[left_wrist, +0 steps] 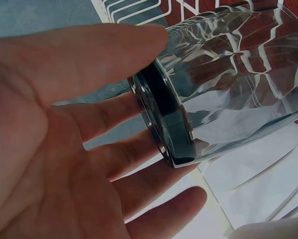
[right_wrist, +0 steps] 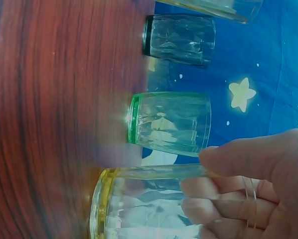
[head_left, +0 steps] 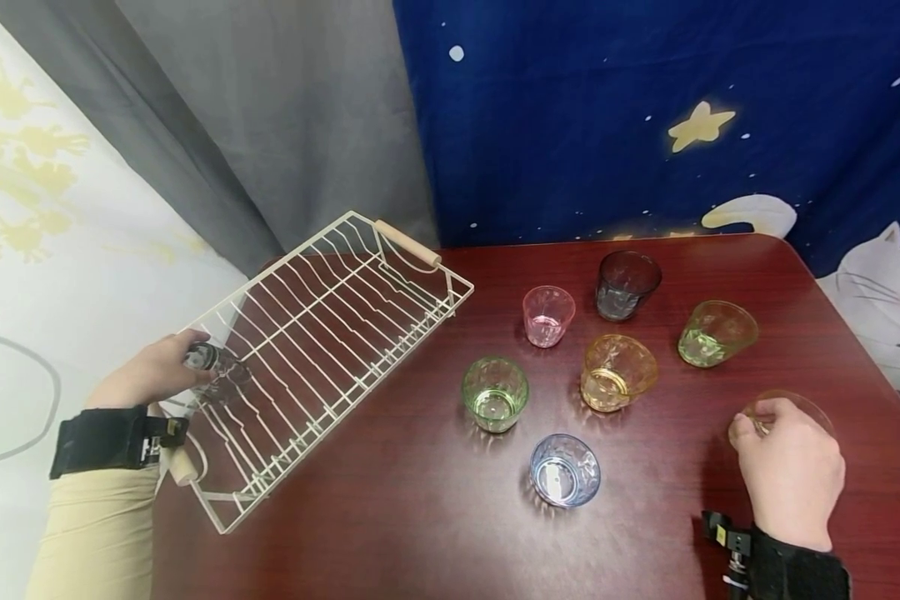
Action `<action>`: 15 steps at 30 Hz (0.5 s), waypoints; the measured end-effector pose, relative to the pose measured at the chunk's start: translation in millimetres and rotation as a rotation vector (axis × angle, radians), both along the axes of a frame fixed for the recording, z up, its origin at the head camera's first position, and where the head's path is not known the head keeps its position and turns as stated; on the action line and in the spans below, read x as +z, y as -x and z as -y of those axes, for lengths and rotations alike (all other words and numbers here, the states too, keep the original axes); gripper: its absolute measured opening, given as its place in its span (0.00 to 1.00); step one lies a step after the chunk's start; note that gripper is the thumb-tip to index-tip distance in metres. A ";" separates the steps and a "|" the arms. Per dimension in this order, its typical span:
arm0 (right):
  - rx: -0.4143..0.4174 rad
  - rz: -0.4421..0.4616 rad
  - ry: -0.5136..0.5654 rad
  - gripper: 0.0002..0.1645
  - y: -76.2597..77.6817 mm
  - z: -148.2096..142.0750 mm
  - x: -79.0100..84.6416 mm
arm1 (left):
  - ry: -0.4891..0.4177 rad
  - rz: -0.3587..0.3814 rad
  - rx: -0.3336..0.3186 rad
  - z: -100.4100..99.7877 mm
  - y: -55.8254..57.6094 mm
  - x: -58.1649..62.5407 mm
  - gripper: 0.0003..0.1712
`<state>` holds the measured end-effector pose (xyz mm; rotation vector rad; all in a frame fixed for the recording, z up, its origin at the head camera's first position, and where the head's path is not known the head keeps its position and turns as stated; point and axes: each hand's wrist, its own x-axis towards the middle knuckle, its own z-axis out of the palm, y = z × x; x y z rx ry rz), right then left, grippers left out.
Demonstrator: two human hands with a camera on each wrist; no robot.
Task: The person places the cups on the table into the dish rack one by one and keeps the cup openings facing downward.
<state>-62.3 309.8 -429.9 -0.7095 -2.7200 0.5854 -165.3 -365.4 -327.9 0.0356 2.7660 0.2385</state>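
Over the near-left end of the white wire dish rack [head_left: 307, 312], my left hand [head_left: 153, 367] holds a grey drinking glass [head_left: 228, 379]. The glass tilts mouth away from the palm; thumb and fingers grip its dark base [left_wrist: 164, 114]. At the right of the table, my right hand [head_left: 791, 462] grips a yellow drinking glass [right_wrist: 139, 204] near its rim. That glass stands upright on the table, mostly hidden by the hand in the head view. Just beyond it stands a light green glass [head_left: 712, 335].
Several more glasses stand mid-table: pink [head_left: 547, 318], dark grey [head_left: 625, 287], amber [head_left: 617, 375], green [head_left: 495, 396] and blue [head_left: 565, 472]. The rack has wooden handles [head_left: 408, 243] at its ends. A blue curtain [head_left: 570, 125] hangs behind the table [head_left: 420, 517].
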 end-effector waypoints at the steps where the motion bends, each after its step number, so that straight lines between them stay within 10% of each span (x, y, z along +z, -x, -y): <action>1: 0.000 0.017 -0.002 0.16 -0.2 -0.1 0.6 | 0.001 0.004 0.001 -0.1 -0.3 0.2 0.41; 15: 0.014 0.132 0.010 0.19 -3.6 -7.8 13.3 | -0.013 -0.035 -0.011 -1.5 -7.7 5.2 0.39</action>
